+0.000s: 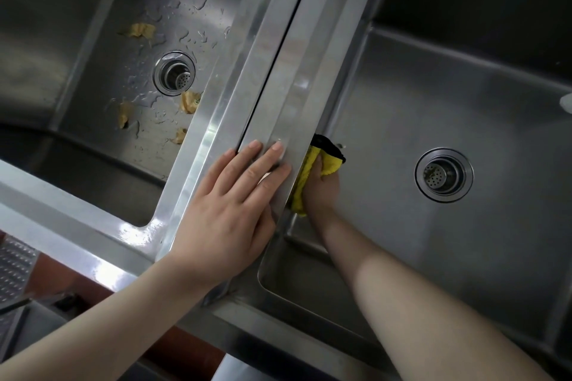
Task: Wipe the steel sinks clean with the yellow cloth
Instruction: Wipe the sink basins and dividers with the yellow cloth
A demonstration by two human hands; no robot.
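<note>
Our left hand (pixel 230 210) lies flat, fingers straight, on the divider rims (pixel 278 77), partly hiding our right hand (pixel 322 192), which grips the yellow cloth (pixel 309 164) against the right sink (pixel 433 96) wall, while yellowish scraps (pixel 188 102) and water droplets lie around the left sink (pixel 93 40) drain (pixel 174 73).

A reddish-brown floor (pixel 77 283) is showing at the lower left, a perforated metal grate (pixel 14 266) lying over it (its far edge cut off) — soft light is glancing off bare steel, while the upper right is fading into shadow.
</note>
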